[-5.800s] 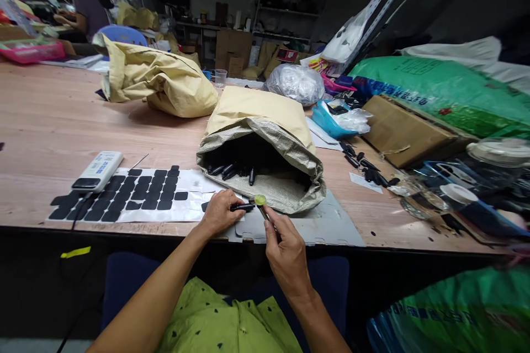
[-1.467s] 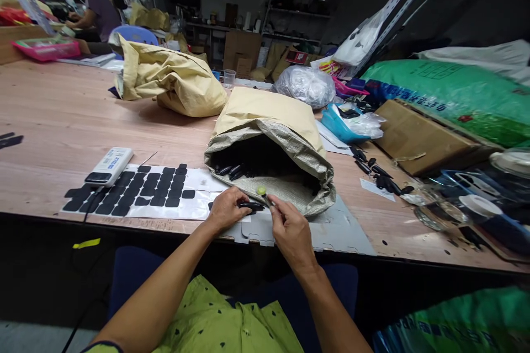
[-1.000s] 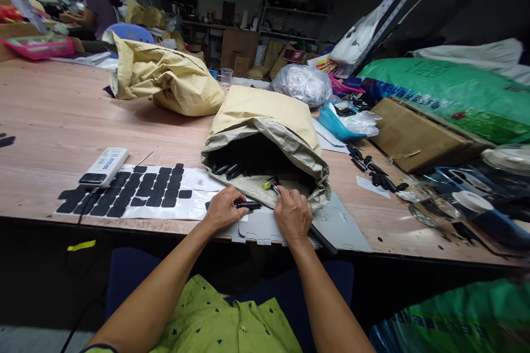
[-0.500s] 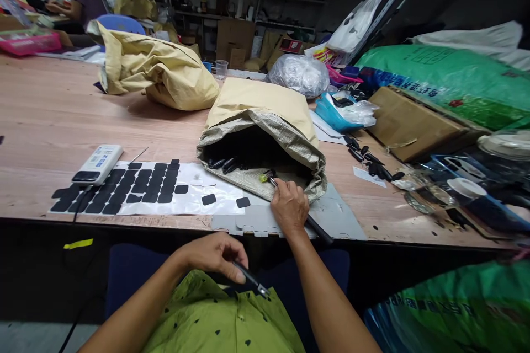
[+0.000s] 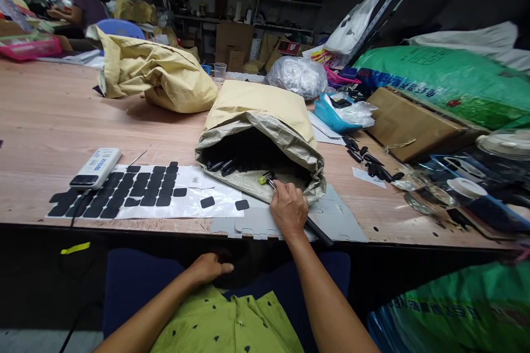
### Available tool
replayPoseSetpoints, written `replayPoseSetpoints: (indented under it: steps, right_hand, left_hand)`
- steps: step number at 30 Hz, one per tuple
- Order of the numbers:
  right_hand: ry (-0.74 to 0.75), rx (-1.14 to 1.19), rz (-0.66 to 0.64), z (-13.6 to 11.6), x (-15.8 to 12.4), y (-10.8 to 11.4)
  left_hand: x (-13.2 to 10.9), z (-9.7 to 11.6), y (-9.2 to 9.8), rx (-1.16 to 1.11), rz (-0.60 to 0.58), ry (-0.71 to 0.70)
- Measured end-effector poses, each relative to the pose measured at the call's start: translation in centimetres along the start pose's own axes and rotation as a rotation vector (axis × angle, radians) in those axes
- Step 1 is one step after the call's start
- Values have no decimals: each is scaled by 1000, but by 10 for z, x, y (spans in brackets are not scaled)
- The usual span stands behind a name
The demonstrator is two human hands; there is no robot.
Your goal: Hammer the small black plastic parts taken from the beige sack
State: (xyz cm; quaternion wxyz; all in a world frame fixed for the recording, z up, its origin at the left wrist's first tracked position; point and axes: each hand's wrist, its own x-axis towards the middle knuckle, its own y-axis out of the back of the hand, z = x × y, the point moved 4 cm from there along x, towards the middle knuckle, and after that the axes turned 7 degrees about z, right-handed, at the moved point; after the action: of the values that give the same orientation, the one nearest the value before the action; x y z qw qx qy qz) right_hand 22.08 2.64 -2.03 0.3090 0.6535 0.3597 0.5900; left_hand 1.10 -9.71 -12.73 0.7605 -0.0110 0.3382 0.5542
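My right hand is closed round a tool with a black handle, a metal shaft and a yellow-green end. It rests at the mouth of an open beige sack, whose grey woven lining is folded out. Several dark, shiny pieces lie inside the sack on the left. My left hand is low over my lap, below the table edge, with its thumb pointing right. Its other fingers are hidden in shadow, and I cannot see anything in it.
To the left, a white sheet carries rows of black stickers, with a white device on its corner. Another beige sack stands behind. At right are loose black parts, a cardboard box and green sacks. A co-worker sits far left.
My left hand has moved left and turned over; the black-handled piece with a metal end it held is out of sight. My right hand has stayed at the sack's mouth with the tool.
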Motion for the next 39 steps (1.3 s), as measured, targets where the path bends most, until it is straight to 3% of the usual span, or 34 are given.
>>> replayPoseSetpoints:
  steps: [3, 5, 6, 7, 10, 11, 13, 16, 19, 23, 25, 30, 33, 39]
  right_hand:
    - [-8, 2, -11, 0, 0, 0]
    - [-14, 0, -14, 0, 0, -1]
    - [-14, 1, -13, 1, 0, -1]
    - [-12, 2, -10, 1, 0, -1]
    - [-7, 7, 5, 1, 0, -1]
    - [-6, 8, 8, 1, 0, -1]
    - [-6, 12, 9, 1, 0, -1]
    - [-11, 18, 2, 1, 1, -2]
    - [-14, 19, -2, 1, 1, -2]
    - [-15, 11, -9, 1, 1, -1]
    - [-16, 6, -9, 1, 2, -1]
    - [-21, 9, -5, 0, 1, -1]
    - [-30, 2, -1, 0, 1, -1]
    - [-26, 56, -4, 5, 2, -4]
  left_hand:
    - [-24, 60, 1, -7, -344, -176]
    - [-29, 107, 15, -85, -419, -353]
    - [-24, 127, 27, -98, -353, -433]
    - [-15, 144, 43, -87, -212, -497]
    - [26, 173, 95, 108, 427, -572]
    - [39, 176, 109, 188, 608, -562]
    - [63, 177, 127, 331, 820, -511]
    - [85, 173, 135, 470, 897, -438]
    - [89, 173, 134, 543, 914, -424]
    - [82, 176, 134, 564, 899, -459]
    - [73, 176, 133, 536, 864, -544]
    - [45, 162, 100, 405, 587, -760]
    - [35, 147, 76, 362, 449, -726]
    - [37, 137, 69, 272, 447, -631]
